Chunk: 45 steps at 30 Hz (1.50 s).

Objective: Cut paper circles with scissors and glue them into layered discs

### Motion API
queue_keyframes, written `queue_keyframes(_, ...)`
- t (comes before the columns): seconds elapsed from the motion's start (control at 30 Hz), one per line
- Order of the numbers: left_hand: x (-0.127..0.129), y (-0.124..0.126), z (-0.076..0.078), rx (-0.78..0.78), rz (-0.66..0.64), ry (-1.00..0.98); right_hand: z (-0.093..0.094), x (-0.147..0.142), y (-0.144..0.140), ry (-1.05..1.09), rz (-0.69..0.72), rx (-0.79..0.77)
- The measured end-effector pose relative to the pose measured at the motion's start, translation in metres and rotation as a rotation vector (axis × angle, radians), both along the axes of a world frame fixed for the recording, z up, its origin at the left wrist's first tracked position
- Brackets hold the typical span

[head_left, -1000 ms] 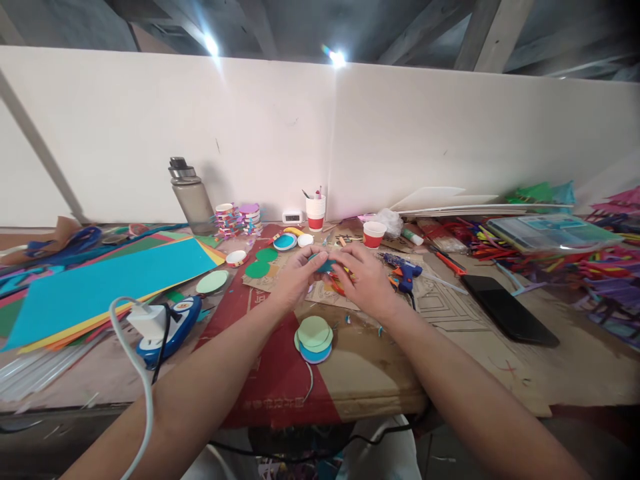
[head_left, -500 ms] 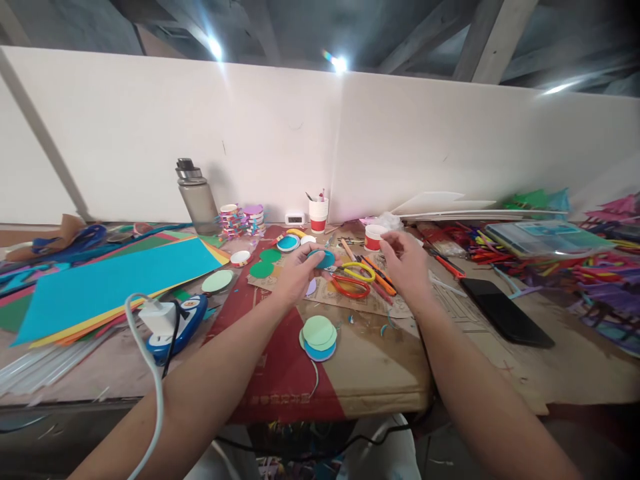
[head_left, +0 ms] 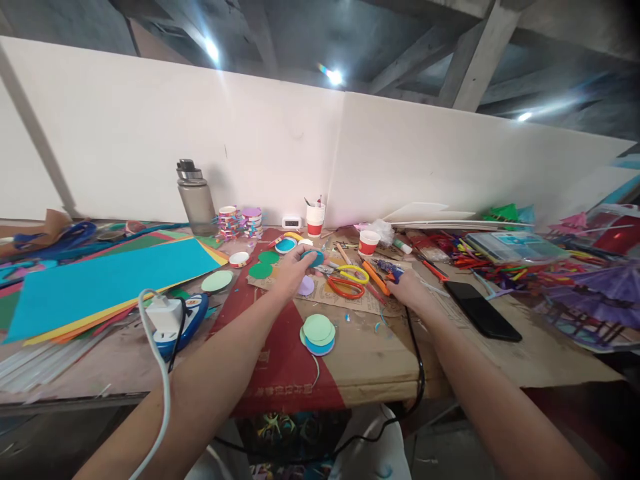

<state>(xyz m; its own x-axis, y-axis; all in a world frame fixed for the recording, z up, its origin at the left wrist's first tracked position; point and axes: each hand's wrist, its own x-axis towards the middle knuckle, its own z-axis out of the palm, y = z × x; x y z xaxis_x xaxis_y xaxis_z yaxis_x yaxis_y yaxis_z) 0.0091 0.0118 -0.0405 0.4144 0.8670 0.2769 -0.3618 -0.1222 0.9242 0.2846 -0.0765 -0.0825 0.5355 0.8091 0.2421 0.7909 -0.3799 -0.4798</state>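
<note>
**Hands apart over a crowded surface**

Head view: at centre frame, the left hand (head_left: 295,267) pinches a teal disc (head_left: 314,256). Right of centre, the right hand (head_left: 411,291) grasps the blue glue gun (head_left: 390,270). Scissors (head_left: 347,281) lie between them. A disc stack (head_left: 318,333) sits below, near the surface's (head_left: 500,360) bare front edge.

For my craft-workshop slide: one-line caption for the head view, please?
Left hand holds a teal paper disc while right hand grips the blue glue gun on the cluttered cardboard-covered table.
</note>
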Motion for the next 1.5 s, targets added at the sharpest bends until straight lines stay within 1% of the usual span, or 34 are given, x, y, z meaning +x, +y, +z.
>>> queue_keyframes(0.13,-0.001,-0.001,0.001,-0.013,0.013,0.014,0.003,0.007,-0.003,0.104,0.060,-0.005)
queue_keyframes(0.27,0.000,-0.002,0.001,-0.003,0.009,0.049,0.010,0.013,-0.003,0.095,-0.004,-0.031)
queue_keyframes(0.3,0.000,-0.002,0.001,0.004,0.004,0.063,0.012,0.013,-0.002,0.085,0.001,-0.020)
queue_keyframes(0.37,0.000,-0.002,0.001,0.016,-0.007,0.084,0.016,0.009,-0.002,0.038,0.024,0.010)
queue_keyframes(0.4,0.000,-0.002,0.001,0.020,-0.011,0.089,0.018,0.006,-0.002,-0.007,0.007,0.014)
queue_keyframes(0.47,0.000,-0.002,0.001,0.025,-0.022,0.096,0.021,-0.004,-0.003,-0.135,-0.075,-0.018)
queue_keyframes(0.53,0.001,-0.002,0.001,0.030,-0.039,0.104,0.021,-0.018,-0.005,-0.257,-0.138,-0.094)
queue_keyframes(0.67,0.002,-0.002,-0.001,0.023,-0.079,0.116,0.020,-0.051,-0.005,-0.347,0.001,-0.265)
queue_keyframes(0.73,0.002,-0.003,-0.001,0.022,-0.087,0.114,0.020,-0.064,-0.003,-0.357,0.009,-0.313)
queue_keyframes(0.83,0.002,-0.002,-0.002,0.021,-0.084,0.099,0.023,-0.075,0.000,-0.305,-0.004,-0.321)
queue_keyframes(0.93,0.002,-0.001,-0.003,0.024,-0.090,0.094,0.024,-0.080,0.003,-0.261,0.003,-0.314)
queue_keyframes(1.1,0.002,0.001,-0.005,0.026,-0.084,0.132,0.023,-0.085,0.006,-0.203,0.097,-0.290)
queue_keyframes(1.2,0.001,0.002,-0.005,0.024,-0.074,0.135,0.026,-0.080,0.003,-0.150,0.129,-0.208)
queue_keyframes(1.27,0.001,0.003,-0.005,0.021,-0.069,0.116,0.029,-0.068,-0.002,-0.152,0.089,-0.129)
queue_keyframes(1.3,0.001,0.003,-0.005,0.016,-0.068,0.107,0.029,-0.061,-0.005,-0.168,0.042,-0.104)
queue_keyframes(1.33,0.002,0.004,-0.006,0.011,-0.065,0.098,0.029,-0.052,-0.007,-0.188,-0.042,-0.087)
queue_keyframes(1.37,0.002,0.004,-0.006,0.007,-0.065,0.092,0.028,-0.043,-0.010,-0.227,-0.165,-0.083)
queue_keyframes(1.4,0.003,0.004,-0.006,0.005,-0.067,0.090,0.026,-0.035,-0.012,-0.239,-0.244,-0.108)
queue_keyframes(1.43,0.003,0.004,-0.006,0.004,-0.069,0.091,0.024,-0.027,-0.013,-0.231,-0.253,-0.141)
queue_keyframes(1.5,0.004,0.003,-0.006,0.009,-0.078,0.097,0.019,-0.014,-0.013,-0.162,-0.152,-0.191)
